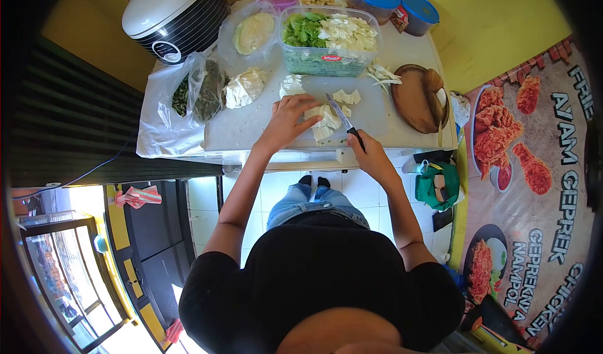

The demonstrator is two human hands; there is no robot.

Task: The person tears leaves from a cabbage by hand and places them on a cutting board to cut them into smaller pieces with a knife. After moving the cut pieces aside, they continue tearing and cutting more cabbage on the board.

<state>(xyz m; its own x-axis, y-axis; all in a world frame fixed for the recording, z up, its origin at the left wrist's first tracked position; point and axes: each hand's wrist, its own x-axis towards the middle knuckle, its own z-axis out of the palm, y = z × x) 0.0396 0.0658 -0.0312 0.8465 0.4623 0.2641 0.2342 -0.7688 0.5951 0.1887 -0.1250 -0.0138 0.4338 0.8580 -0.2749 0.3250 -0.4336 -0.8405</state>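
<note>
My left hand presses down on a pale chunk of cabbage on the white cutting board. My right hand grips a black-handled knife, whose blade lies across the cabbage just right of my left fingers. Cut white pieces lie beyond the blade, and another piece sits farther back on the board.
A clear tub of chopped greens and white cabbage stands behind the board. Bagged vegetables, a rice cooker, two blue-lidded tubs and a round wooden board crowd the small table. Tiled floor lies below.
</note>
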